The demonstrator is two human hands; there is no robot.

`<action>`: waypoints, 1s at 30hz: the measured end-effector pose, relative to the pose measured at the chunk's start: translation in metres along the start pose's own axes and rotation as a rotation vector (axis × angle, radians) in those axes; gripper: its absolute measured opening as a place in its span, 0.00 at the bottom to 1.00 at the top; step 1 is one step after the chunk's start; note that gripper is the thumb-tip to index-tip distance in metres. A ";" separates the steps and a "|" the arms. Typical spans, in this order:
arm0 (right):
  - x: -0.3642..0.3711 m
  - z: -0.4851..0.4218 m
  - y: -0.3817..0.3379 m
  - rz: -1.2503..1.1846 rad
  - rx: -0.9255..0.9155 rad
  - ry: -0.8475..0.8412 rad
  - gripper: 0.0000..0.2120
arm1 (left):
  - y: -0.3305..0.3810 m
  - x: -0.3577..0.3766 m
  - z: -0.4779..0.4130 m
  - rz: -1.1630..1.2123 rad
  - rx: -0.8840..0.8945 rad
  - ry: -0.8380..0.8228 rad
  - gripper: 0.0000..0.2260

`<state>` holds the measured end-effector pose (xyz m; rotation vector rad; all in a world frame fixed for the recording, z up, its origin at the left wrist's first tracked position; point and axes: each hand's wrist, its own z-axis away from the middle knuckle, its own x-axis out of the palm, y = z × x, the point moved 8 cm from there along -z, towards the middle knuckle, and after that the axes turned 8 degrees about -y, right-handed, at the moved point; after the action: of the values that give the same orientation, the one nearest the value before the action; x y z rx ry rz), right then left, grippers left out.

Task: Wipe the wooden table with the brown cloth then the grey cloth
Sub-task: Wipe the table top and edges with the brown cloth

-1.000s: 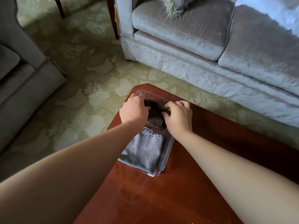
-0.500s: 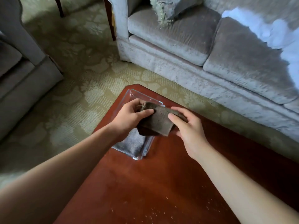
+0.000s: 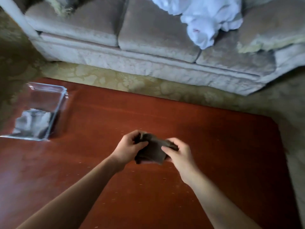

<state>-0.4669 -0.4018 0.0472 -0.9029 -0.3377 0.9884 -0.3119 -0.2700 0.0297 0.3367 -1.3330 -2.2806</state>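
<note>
Brown cloth (image 3: 152, 152) pinched at either end, left hand (image 3: 127, 150) and right hand (image 3: 179, 154) holding it above the table (image 3: 214, 146), likely unfolding it to wipe.

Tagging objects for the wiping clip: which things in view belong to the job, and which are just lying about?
In the job:
brown cloth, gripped by left hand and right hand
wooden table
grey cloth, in the clear tray

Lying about:
sofa
white fabric on it
patterned carpet
</note>
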 end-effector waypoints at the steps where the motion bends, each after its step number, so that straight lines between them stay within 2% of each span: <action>1: -0.036 0.007 0.017 0.003 0.006 0.004 0.07 | -0.003 0.040 -0.008 -0.019 -0.018 -0.035 0.10; 7: -0.241 0.052 0.096 0.094 0.047 0.133 0.07 | -0.021 0.263 -0.051 -0.037 -0.170 -0.185 0.13; 9: -0.299 0.060 0.117 0.151 0.044 0.172 0.06 | -0.022 0.321 -0.062 -0.011 -0.189 -0.237 0.16; 11: -0.349 0.063 0.145 0.255 0.048 0.213 0.07 | -0.026 0.355 -0.075 -0.093 -0.146 -0.213 0.18; 14: -0.408 0.062 0.187 0.709 0.151 0.328 0.24 | -0.033 0.367 -0.090 -0.469 0.000 -0.026 0.15; 15: -0.419 0.062 0.193 0.856 0.138 0.382 0.25 | -0.037 0.371 -0.093 -0.575 0.047 0.015 0.14; 17: -0.414 0.060 0.200 1.015 -0.031 0.398 0.19 | -0.047 0.382 -0.098 -0.708 0.127 0.054 0.14; 19: -0.386 0.055 0.210 1.139 -0.231 0.284 0.17 | -0.053 0.396 -0.101 -0.805 0.185 0.096 0.14; 21: -0.356 0.049 0.231 1.289 -0.383 0.114 0.20 | -0.058 0.411 -0.102 -0.889 0.219 0.163 0.14; 23: -0.347 0.046 0.253 1.372 -0.394 0.015 0.23 | -0.062 0.427 -0.101 -0.953 0.202 0.211 0.15; 25: -0.358 0.042 0.260 1.374 -0.368 0.016 0.26 | -0.063 0.441 -0.105 -0.970 0.176 0.258 0.15; 30: -0.440 -0.006 0.244 1.384 -0.287 -0.016 0.34 | -0.051 0.471 -0.141 -0.971 0.101 0.395 0.19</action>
<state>-0.8394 -0.7132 -0.0864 -1.4067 0.2201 2.2423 -0.6688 -0.5968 -0.0721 1.6721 -1.2019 -2.6186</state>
